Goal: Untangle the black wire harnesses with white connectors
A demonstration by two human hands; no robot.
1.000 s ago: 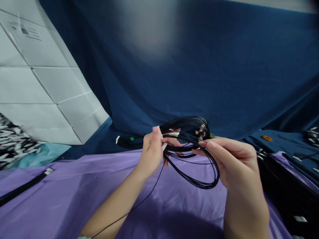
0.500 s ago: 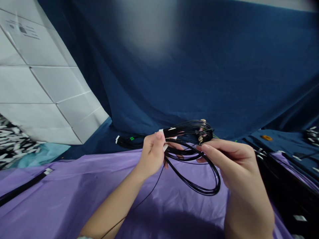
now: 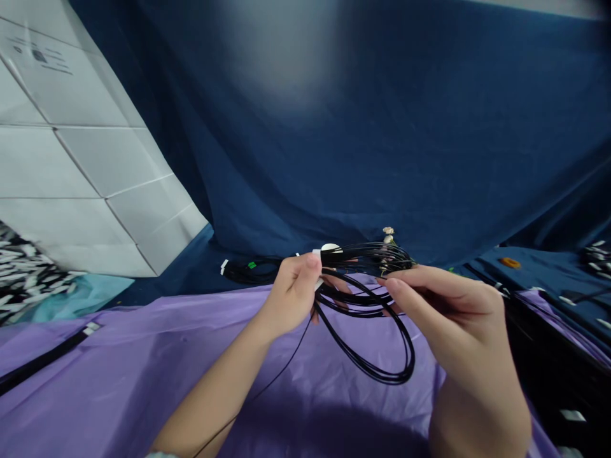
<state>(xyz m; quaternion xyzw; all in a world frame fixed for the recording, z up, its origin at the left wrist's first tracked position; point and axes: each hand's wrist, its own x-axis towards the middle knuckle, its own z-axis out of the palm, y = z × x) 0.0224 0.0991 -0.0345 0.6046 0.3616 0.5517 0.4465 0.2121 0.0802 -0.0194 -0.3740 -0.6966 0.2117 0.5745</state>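
We see the coil of black cable [image 3: 368, 258] held in the air at the middle of the frame, stretched between our two hands, with its top bundle level with the fingertips and its lower loops hanging below them. Our left hand [image 3: 292, 291] is closed on the coil's left end. The thumb and curled fingers pinch the strands just beside a white tag [image 3: 330, 247], and the wrist sits below and to the left. One thin loose strand [image 3: 267, 387] drops from this hand along the forearm toward the bottom edge.

Our right hand [image 3: 453, 312] takes the coil's right side. Its fingers lie long and nearly straight but pressed together on the strands, thumb on top. Small pale tips [image 3: 387, 234] stick up just above the bundle. They may be connector ends, but they are too blurred to be sure.

At the left of the frame a white panelled wall [image 3: 71, 159] slopes down. Below it a black strap [image 3: 42, 359] lies on the purple sheet [image 3: 119, 381]. A second black bundle with a green mark [image 3: 244, 270] rests beyond our left hand at the sheet's far edge. The purple sheet under the coil is open. Dark blue cloth [image 3: 382, 127] hangs behind, and a dark heap of cables [image 3: 548, 356] crowds the lower right.
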